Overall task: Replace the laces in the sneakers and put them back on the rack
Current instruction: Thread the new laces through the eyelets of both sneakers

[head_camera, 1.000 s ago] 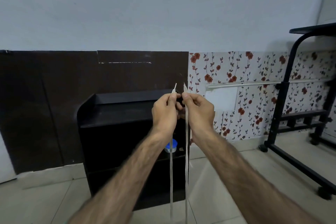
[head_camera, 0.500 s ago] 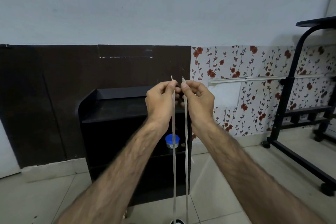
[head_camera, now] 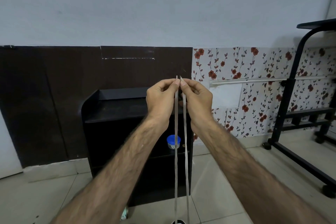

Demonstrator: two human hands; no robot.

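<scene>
Two bare hands up at chest height in front of the black rack (head_camera: pixel 116 109), each pinching one end of the same pale, off-white flat lace (head_camera: pixel 176 151). Left hand (head_camera: pixel 161 101) with thumb and forefinger clamped on the left strand just below its tip, other fingers curled in; right hand (head_camera: pixel 197 100) doing the same on the right strand, thumbnail showing. Both little stiff tips poking up above the fingers, nearly level, almost touching. Two strands hanging straight down side by side, close but apart, thin and ribbon-like, a bit grubby beige rather than clean white, slightly wavy along the edges lower down. Both running off the near bottom edge, right by a white-and-black sneaker toe (head_camera: pixel 179 222) barely peeking in there, so no telling where exactly the lace goes in. Behind the strands, on the rack's middle shelf, a small jar with a blue lid (head_camera: pixel 171 141). Dark brown panel (head_camera: pixel 54 96) on the far wall to the left, rose-pattern wallpaper (head_camera: pixel 236 71) to the right, black rolling stand (head_camera: pixel 291 96) at the far right, pale floor tiles (head_camera: pixel 45 196) underneath.
</scene>
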